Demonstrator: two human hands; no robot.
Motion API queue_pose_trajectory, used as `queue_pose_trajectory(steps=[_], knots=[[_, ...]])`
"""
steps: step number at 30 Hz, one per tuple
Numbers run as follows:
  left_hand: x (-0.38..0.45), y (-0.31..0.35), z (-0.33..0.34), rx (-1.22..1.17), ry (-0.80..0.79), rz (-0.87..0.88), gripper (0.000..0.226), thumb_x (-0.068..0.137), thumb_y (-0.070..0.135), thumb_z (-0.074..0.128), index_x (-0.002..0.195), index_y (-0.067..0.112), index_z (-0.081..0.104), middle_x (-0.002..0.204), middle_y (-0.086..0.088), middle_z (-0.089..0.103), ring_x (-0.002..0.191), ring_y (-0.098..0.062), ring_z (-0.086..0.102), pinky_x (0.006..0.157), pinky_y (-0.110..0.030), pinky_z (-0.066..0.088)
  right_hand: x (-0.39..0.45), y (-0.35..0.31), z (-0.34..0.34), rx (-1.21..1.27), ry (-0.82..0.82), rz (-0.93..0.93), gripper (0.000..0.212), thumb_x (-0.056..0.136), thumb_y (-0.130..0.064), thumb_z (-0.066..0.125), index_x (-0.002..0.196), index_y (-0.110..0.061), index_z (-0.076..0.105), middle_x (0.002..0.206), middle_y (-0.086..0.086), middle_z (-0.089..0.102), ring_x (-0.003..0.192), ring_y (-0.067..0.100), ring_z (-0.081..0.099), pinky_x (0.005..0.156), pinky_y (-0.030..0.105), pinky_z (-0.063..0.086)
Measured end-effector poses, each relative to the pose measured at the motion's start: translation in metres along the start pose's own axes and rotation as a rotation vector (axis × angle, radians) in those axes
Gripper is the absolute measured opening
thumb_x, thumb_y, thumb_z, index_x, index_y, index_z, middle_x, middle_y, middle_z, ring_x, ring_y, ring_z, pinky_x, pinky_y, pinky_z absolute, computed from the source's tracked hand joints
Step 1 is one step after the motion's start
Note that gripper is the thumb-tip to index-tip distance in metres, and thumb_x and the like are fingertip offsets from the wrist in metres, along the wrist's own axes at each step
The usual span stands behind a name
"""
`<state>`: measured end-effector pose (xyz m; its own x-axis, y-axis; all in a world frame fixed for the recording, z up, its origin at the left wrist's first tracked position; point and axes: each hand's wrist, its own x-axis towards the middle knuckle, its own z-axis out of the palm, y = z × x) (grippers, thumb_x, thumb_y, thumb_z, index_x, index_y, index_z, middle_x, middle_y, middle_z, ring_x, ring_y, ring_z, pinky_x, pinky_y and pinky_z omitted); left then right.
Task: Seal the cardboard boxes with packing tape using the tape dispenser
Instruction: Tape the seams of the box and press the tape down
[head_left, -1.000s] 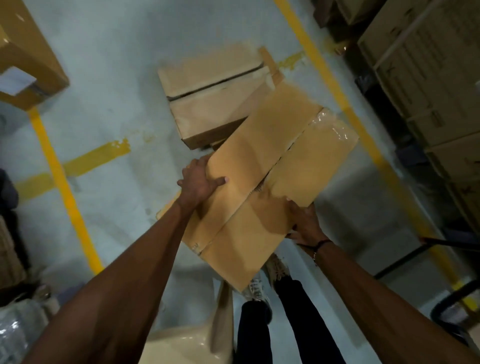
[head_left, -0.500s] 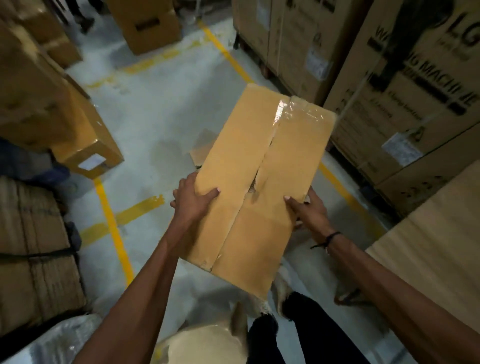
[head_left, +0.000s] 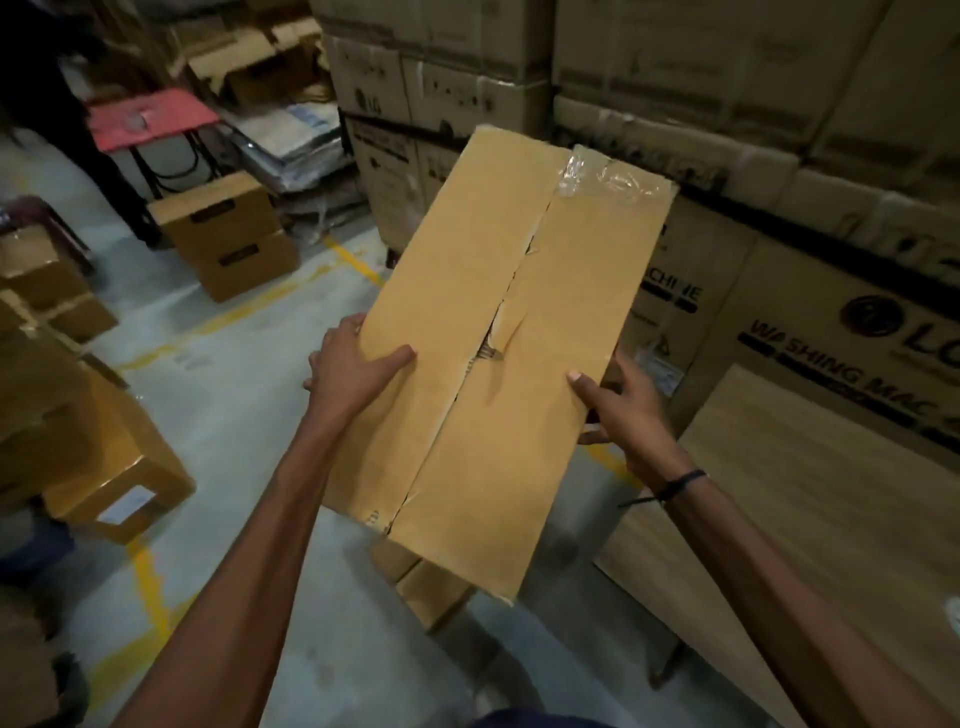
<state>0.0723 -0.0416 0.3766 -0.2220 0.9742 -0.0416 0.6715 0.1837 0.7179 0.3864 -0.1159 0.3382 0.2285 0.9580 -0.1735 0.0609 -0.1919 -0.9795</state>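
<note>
Nearest me, both arms reach out with the box (head_left: 498, 364) carried between them, clear of the floor. The left hand (head_left: 353, 366) clasps the box's left edge, thumb flat on the top flap; the right hand (head_left: 618, 402) clasps the right edge, thumb on top, fingers under. So each grip is closed on the box.

A second ago the box hung over open floor with another box below it. Since then the person has turned, and now the box faces the stacked cartons (head_left: 779, 260), with a wooden surface (head_left: 831, 519) just right of it. I'd judge it is being carried over to be set down there for taping.

The box's centre seam (head_left: 498, 322) gapes and is torn midway. Only a crumpled scrap of clear tape (head_left: 597, 174) clings at the far end, so the sealing is not done. No dispenser is in sight.

Beyond the box on its left, small boxes (head_left: 228, 234) sit on the floor, with a red stool (head_left: 150, 119) behind them.
</note>
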Motion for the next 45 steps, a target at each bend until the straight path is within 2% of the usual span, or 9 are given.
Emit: queue_pose_trajectory(steps=[3,15,18,24,28,32,35,42,45], knots=[[-0.008,0.055,0.039,0.043,-0.088,0.108,0.098,0.057,0.075,0.065,0.143,0.032,0.049,0.147,-0.003,0.052,0.135,-0.035,0.047,0.11,-0.058,0.036,-0.031,0.005,-0.055,0.061,0.128,0.014,0.05,0.099,-0.027,0.069,0.144,-0.035,0.049,0.129,-0.003,0.065,0.107,0.02,0.069,0.069,0.04,0.066],[-0.138,0.204,0.293,0.08,-0.646,0.392,0.085,0.076,0.057,0.077,0.146,0.019,0.048,0.144,-0.013,0.056,0.128,-0.036,0.053,0.104,-0.047,0.045,-0.184,0.123,-0.251,0.194,0.766,0.177,0.051,0.086,-0.037,0.073,0.118,-0.068,0.049,0.116,-0.005,0.074,0.1,0.024,0.075,0.077,0.055,0.064],[-0.174,0.223,0.338,0.118,-0.732,0.463,0.079,0.077,0.056,0.075,0.143,0.022,0.049,0.139,-0.009,0.058,0.122,-0.033,0.057,0.099,-0.044,0.048,-0.207,0.156,-0.283,0.202,0.862,0.21,0.061,0.072,-0.055,0.071,0.125,-0.068,0.045,0.12,-0.009,0.072,0.105,0.021,0.073,0.084,0.053,0.063],[-0.215,0.252,0.43,0.375,-0.797,0.715,0.086,0.083,0.066,0.06,0.156,0.029,0.033,0.158,-0.006,0.043,0.14,-0.037,0.042,0.115,-0.055,0.035,-0.236,0.2,-0.32,0.186,0.939,0.36,0.087,0.09,-0.053,0.07,0.161,-0.039,0.023,0.142,0.01,0.061,0.115,0.029,0.067,0.091,0.05,0.061],[-0.236,0.252,0.472,0.578,-0.712,0.736,0.071,0.102,0.052,0.04,0.163,0.027,0.014,0.17,-0.008,0.015,0.153,-0.042,0.016,0.123,-0.063,0.013,-0.231,0.201,-0.334,0.137,0.876,0.421,0.096,0.092,-0.054,0.068,0.165,-0.035,0.007,0.152,0.015,0.052,0.115,0.027,0.068,0.098,0.048,0.058],[-0.265,0.23,0.461,0.523,-0.66,0.799,0.065,0.108,0.049,0.029,0.165,0.025,0.01,0.173,-0.005,-0.002,0.158,-0.035,-0.004,0.125,-0.06,0.002,-0.229,0.188,-0.348,-0.263,0.877,0.499,0.106,0.095,-0.051,0.065,0.165,-0.02,-0.009,0.172,0.018,-0.001,0.152,0.039,0.029,0.12,0.045,0.034],[-0.288,0.19,0.437,0.526,-0.599,0.825,0.068,0.107,0.057,0.025,0.165,0.027,0.008,0.173,-0.001,-0.006,0.159,-0.027,-0.007,0.126,-0.058,0.002,-0.226,0.19,-0.364,-0.623,0.87,0.31,0.095,0.094,-0.051,0.062,0.166,-0.021,0.006,0.173,0.013,-0.001,0.158,0.037,0.004,0.127,0.053,0.016],[-0.331,0.139,0.405,0.521,-0.372,0.67,0.071,0.102,0.067,0.022,0.164,0.033,0.014,0.173,-0.003,0.003,0.159,-0.029,-0.002,0.123,-0.062,0.005,-0.155,0.183,-0.424,-1.017,0.253,0.012,0.078,0.1,-0.067,0.04,0.165,-0.037,0.01,0.174,-0.003,-0.002,0.16,0.024,-0.003,0.128,0.054,0.007],[-0.326,0.14,0.411,0.53,-0.37,0.654,0.073,0.102,0.07,0.022,0.164,0.034,0.012,0.173,-0.003,-0.001,0.159,-0.031,-0.006,0.122,-0.064,0.001,-0.128,0.189,-0.431,-1.187,0.158,-0.019,0.074,0.1,-0.074,0.026,0.164,-0.041,0.01,0.174,-0.004,-0.001,0.16,0.025,-0.005,0.125,0.059,0.012]])
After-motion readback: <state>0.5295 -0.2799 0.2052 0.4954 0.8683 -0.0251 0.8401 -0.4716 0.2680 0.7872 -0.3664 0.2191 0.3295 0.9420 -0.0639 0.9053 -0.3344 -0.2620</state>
